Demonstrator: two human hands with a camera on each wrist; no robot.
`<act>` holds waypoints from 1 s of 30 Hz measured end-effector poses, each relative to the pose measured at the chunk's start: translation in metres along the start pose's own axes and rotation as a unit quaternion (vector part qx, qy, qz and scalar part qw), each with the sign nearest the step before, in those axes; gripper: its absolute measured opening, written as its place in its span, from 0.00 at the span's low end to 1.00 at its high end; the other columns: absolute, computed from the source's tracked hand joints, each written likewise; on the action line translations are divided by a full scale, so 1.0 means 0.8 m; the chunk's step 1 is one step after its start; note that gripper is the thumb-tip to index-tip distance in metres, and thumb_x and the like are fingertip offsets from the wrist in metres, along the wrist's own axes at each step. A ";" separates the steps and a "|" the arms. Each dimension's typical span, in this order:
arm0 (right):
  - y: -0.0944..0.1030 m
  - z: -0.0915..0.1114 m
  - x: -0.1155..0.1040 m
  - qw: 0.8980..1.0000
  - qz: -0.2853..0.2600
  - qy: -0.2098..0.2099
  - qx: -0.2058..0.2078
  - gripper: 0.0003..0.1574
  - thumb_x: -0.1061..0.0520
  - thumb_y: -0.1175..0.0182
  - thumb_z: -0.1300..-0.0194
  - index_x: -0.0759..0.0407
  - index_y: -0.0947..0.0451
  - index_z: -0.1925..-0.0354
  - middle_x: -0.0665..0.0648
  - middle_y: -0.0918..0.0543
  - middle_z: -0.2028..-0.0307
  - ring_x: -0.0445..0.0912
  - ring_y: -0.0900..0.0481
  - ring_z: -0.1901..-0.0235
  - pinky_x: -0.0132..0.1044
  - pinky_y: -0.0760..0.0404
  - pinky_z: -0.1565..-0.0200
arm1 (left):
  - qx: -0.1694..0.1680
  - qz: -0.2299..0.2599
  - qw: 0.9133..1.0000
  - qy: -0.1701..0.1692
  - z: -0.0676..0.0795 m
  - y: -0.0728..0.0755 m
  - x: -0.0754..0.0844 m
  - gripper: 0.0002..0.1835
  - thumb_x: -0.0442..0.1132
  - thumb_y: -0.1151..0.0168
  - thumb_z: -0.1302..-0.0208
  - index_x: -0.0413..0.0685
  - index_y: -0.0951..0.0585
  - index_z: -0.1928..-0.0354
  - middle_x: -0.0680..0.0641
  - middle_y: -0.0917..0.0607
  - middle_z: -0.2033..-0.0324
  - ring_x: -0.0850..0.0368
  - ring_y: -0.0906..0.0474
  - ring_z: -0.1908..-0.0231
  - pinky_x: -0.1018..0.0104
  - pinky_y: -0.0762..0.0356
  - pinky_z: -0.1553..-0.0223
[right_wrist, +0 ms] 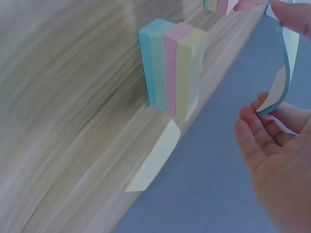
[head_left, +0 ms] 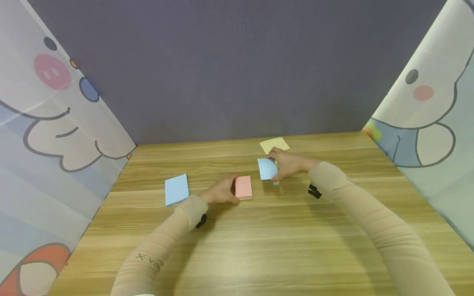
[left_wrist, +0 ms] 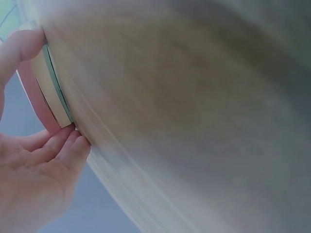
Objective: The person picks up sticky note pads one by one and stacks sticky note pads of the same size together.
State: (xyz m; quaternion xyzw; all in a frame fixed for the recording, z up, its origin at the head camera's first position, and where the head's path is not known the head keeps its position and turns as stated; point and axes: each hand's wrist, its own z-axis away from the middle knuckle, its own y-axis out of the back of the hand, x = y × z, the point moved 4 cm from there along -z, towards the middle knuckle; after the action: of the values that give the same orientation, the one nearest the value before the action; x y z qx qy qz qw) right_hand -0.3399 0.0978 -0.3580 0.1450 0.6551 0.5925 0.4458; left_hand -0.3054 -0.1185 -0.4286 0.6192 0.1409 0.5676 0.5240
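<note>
My left hand (head_left: 222, 190) grips a small stack of sticky note pads (head_left: 243, 187) on the table, thumb on one edge and fingers on the opposite one. In the left wrist view its layers are pink, pale yellow and green (left_wrist: 57, 82). My right hand (head_left: 289, 163) pinches a thin light blue sticky note pad (head_left: 266, 169) by opposite edges, and the pad bows slightly in the right wrist view. Behind it there, a taller stack of sticky note pads (right_wrist: 170, 70) stands on the table in blue, teal, pink and yellow; the right hand and blue pad mostly hide it from the head view.
A thin pale yellow sticky note pad (head_left: 275, 144) lies toward the back of the wooden table (head_left: 259, 246), beyond my right hand. Another light blue pad (head_left: 176, 189) lies to the left of my left hand. A grey-blue panel (head_left: 237, 74) closes off the back.
</note>
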 end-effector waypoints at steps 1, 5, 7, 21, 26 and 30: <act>-0.001 0.000 0.000 1.000 -0.006 0.002 0.000 0.50 0.52 0.29 0.60 0.66 0.35 0.40 0.60 0.31 0.49 0.50 0.28 0.55 0.41 0.24 0.53 | -0.002 0.004 1.000 0.000 0.000 0.000 -0.001 0.53 0.41 0.27 0.57 0.38 0.47 0.31 0.41 0.42 0.33 0.45 0.46 0.33 0.54 0.44 0.34; -0.003 -0.001 -0.001 1.000 -0.019 0.007 0.001 0.48 0.53 0.29 0.60 0.66 0.35 0.41 0.60 0.31 0.50 0.51 0.28 0.54 0.44 0.24 0.50 | -0.010 0.043 0.999 0.002 0.001 0.000 -0.005 0.54 0.41 0.26 0.57 0.38 0.49 0.31 0.41 0.42 0.33 0.46 0.45 0.34 0.53 0.43 0.35; -0.004 -0.001 -0.002 1.000 -0.019 0.007 0.003 0.48 0.53 0.29 0.60 0.65 0.34 0.41 0.59 0.31 0.50 0.51 0.28 0.53 0.44 0.25 0.49 | -0.011 0.066 0.998 -0.003 0.002 0.000 -0.006 0.55 0.39 0.26 0.58 0.37 0.50 0.31 0.40 0.40 0.34 0.46 0.44 0.35 0.53 0.43 0.35; -0.010 -0.009 -0.015 1.000 -0.012 0.023 -0.002 0.47 0.53 0.29 0.59 0.67 0.34 0.42 0.60 0.31 0.52 0.50 0.28 0.55 0.41 0.24 0.52 | -0.017 0.068 0.998 -0.011 -0.002 0.004 -0.008 0.54 0.40 0.26 0.58 0.37 0.47 0.31 0.41 0.40 0.34 0.46 0.45 0.34 0.54 0.45 0.34; -0.016 -0.015 -0.020 0.999 -0.014 0.033 -0.014 0.48 0.52 0.28 0.60 0.68 0.34 0.42 0.59 0.31 0.52 0.49 0.28 0.56 0.39 0.24 0.53 | -0.019 0.082 0.996 -0.013 -0.002 0.004 -0.007 0.54 0.39 0.26 0.58 0.37 0.48 0.31 0.40 0.40 0.34 0.47 0.44 0.34 0.55 0.44 0.34; -0.022 -0.020 -0.025 0.999 -0.021 0.037 -0.028 0.48 0.53 0.29 0.59 0.68 0.35 0.41 0.60 0.32 0.51 0.49 0.28 0.56 0.39 0.24 0.53 | -0.022 0.095 0.995 -0.016 -0.001 0.004 -0.007 0.54 0.38 0.26 0.58 0.36 0.49 0.31 0.39 0.40 0.34 0.46 0.44 0.35 0.53 0.44 0.35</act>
State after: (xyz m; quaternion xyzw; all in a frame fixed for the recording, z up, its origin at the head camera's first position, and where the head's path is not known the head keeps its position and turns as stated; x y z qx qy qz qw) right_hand -0.3345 0.0689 -0.3671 0.0966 0.6571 0.6064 0.4372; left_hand -0.3095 -0.1238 -0.4296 0.6273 0.0608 0.6075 0.4835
